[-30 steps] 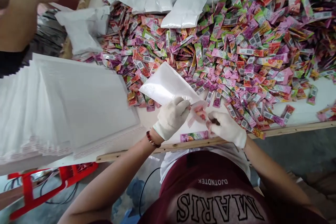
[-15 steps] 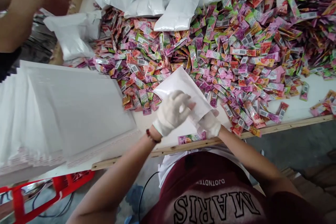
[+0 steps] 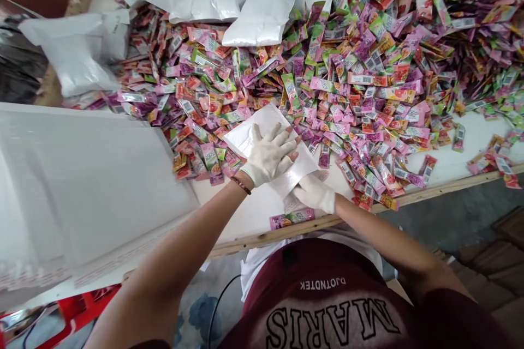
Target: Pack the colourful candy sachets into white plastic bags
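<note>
A white flat pouch (image 3: 262, 126) lies on the table among colourful sachets. My left hand (image 3: 270, 154), in a white glove, rests flat on it with fingers spread. My right hand (image 3: 314, 194), also gloved, is closed on the pouch's near edge, close to the table's front rim. A single purple-green sachet (image 3: 291, 218) lies just in front of my right hand on the wooden rim.
A big heap of small coloured sachets (image 3: 368, 60) covers the table to the right and back. A stack of large white bags (image 3: 82, 174) lies at the left. Filled white pouches (image 3: 262, 11) sit at the back. The wooden table edge (image 3: 434, 188) runs along the front.
My right hand has gone from holding sachets at the pouch's mouth to gripping the pouch's edge. My left hand has opened and pressed flat on the pouch. The other person's arm has left view.
</note>
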### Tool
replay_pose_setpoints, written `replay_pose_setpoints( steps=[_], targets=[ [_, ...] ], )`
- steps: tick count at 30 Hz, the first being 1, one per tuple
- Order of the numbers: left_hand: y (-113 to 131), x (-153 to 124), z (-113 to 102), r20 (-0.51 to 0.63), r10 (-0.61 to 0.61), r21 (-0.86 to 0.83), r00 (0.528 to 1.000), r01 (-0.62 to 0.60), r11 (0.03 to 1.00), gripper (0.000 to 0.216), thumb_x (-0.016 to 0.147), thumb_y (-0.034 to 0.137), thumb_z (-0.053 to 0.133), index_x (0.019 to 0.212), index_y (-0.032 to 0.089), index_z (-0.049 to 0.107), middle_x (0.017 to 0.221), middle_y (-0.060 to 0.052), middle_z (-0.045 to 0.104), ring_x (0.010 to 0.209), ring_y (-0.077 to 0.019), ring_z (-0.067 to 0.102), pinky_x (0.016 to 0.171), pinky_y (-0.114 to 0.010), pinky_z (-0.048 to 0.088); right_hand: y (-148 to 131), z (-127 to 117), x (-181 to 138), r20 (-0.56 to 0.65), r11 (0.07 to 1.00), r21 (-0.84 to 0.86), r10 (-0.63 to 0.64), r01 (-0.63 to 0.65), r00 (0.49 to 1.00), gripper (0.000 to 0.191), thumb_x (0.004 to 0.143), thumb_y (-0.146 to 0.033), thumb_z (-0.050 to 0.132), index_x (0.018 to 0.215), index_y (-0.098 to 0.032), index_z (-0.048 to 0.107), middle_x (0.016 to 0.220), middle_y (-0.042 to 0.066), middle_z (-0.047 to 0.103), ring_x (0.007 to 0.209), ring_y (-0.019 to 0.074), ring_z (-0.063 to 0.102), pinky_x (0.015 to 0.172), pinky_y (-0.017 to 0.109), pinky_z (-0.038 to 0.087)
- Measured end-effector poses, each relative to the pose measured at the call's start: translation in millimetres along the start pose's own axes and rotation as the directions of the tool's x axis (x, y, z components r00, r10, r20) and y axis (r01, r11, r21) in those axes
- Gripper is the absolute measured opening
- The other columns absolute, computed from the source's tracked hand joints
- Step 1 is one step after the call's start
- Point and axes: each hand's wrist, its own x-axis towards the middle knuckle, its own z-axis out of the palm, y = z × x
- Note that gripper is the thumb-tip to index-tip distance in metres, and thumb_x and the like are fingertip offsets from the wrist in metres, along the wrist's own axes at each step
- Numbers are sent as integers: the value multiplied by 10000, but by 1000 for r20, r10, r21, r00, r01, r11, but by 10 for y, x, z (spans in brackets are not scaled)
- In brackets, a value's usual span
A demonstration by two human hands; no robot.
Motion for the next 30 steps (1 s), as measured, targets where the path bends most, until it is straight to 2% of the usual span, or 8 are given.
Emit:
replay_pose_setpoints(
  steps=[4,8,17,22,24,26,28,30],
  targets=[
    [-47,-30,186,33,14,99,999,-17,995,455,906,392,597,1345,274,578,1553,-86,443,1442,-377,320,1134,-718,129,236,-369,-421,-164,997,-82,-8,-6,986,253,893,-112,486,1031,-169,689,1047,95,699,964,204,640,874,334,499],
    [-55,-16,287,84,47,173,995,-61,983,496,953,470,499,1409,279,537,1594,-93,377,1492,-409,194,1130,-758,-31,424,-638,-495,-349,938,-274,106,-210,931,247,894,-286,591,1104,-170,647,1038,112,681,914,229,639,789,322,479],
    [131,-79,521,106,32,156,994,-48,987,492,1004,436,404,1467,289,479,1629,-98,305,1491,-406,179,1113,-768,-72,288,-523,-321,-249,656,-662,264,-363,932,230,961,-250,451,963,-175,668,978,118,722,832,232,649,643,304,350],
    [-101,-75,452,160,140,180,977,-169,969,534,985,450,470,1489,276,433,1620,-91,326,1494,-373,176,1130,-732,-98,27,-594,-1155,15,835,-510,246,-204,969,215,957,-221,427,910,-211,637,925,54,731,859,196,658,724,281,399],
    [-187,-69,453,174,174,194,969,-207,959,563,968,475,501,1492,283,424,1618,-90,331,1498,-370,175,1125,-733,-120,25,-750,-1694,182,820,-518,381,-241,907,211,949,-228,444,886,-229,645,867,33,729,822,197,665,714,289,407],
    [-227,-72,484,166,189,209,968,-222,952,593,949,493,532,1493,283,422,1622,-96,321,1500,-381,174,1123,-739,-121,73,-983,-2166,204,653,-670,621,-355,757,244,908,-181,457,776,-221,658,794,66,729,771,230,680,662,311,400],
    [-210,-90,537,130,182,229,975,-208,951,610,940,490,550,1495,276,418,1623,-111,315,1500,-392,178,1125,-751,-94,119,-1216,-2396,-15,361,-801,786,-478,618,277,924,-211,436,788,-207,677,753,113,724,708,265,689,601,330,389],
    [-138,-125,597,63,158,243,985,-169,955,608,943,463,553,1495,247,417,1625,-142,296,1498,-399,192,1147,-745,-17,127,-1347,-2277,-170,270,-834,704,-482,690,295,957,-268,417,990,-191,700,831,139,741,729,276,697,600,347,416]
  ],
)
